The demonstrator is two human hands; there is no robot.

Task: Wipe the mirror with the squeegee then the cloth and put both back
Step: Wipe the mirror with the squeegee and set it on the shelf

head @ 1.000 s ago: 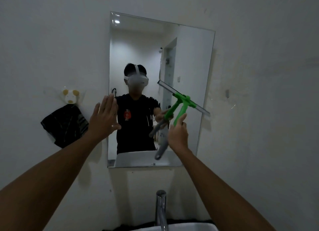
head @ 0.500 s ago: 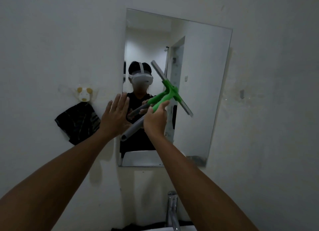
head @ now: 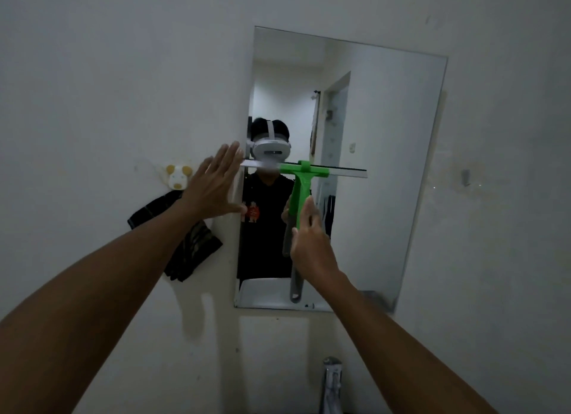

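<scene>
A rectangular mirror [head: 386, 166] hangs on the white wall. My right hand [head: 312, 240] grips the handle of a green squeegee [head: 301, 181], whose blade lies level across the left half of the glass at mid height. Its grey handle end hangs down below my fist. My left hand [head: 216, 184] is open, fingers spread, flat against the wall at the mirror's left edge. A dark cloth [head: 188, 246] hangs from a small animal-shaped hook [head: 176, 177] left of the mirror, partly hidden by my left forearm.
A chrome tap [head: 332, 382] rises at the bottom centre below the mirror. A small hook or mark [head: 465, 177] sits on the wall right of the mirror. The mirror reflects a person in a dark shirt and a doorway.
The squeegee has turned from a slanted blade to a level one, handle pointing down. My view has shifted left and down, so the mirror sits further right. My left hand stays by the mirror's left edge.
</scene>
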